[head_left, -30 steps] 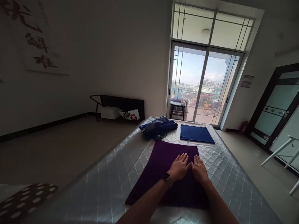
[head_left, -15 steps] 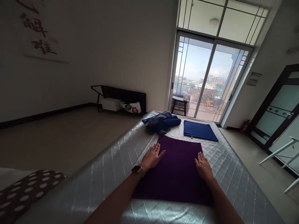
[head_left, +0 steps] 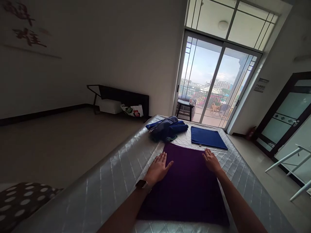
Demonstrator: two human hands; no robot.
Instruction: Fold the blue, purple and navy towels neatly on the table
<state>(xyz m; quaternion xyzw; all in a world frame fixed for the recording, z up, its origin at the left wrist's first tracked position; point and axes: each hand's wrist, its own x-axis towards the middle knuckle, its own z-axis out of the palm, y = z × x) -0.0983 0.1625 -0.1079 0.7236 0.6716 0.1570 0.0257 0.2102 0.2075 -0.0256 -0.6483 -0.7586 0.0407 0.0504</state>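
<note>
A dark purple cloth (head_left: 186, 187) lies spread flat on the silvery quilted mattress (head_left: 102, 181). My left hand (head_left: 157, 168), with a watch (head_left: 141, 184) on its wrist, rests palm down over the cloth's left edge, fingers stretched out and thumb apart. At the far right corner of the cloth, my right hand (head_left: 212, 161) lies flat with its fingers extended. Beyond the purple cloth is a folded blue cloth (head_left: 207, 137). To its left sits a rumpled pile of dark blue cloths (head_left: 167, 127).
A brown polka-dot fabric (head_left: 24, 202) shows at the lower left. By the wall stands a low black rack (head_left: 123, 97) with a white box (head_left: 109, 106) and a printed bag (head_left: 132, 110). White table legs (head_left: 284, 158) are on the right. Glass sliding doors (head_left: 202, 77) stand behind.
My right hand has slid away from me along the right edge to the far corner of the purple cloth. My left hand stays near the left edge. The view has shifted slightly.
</note>
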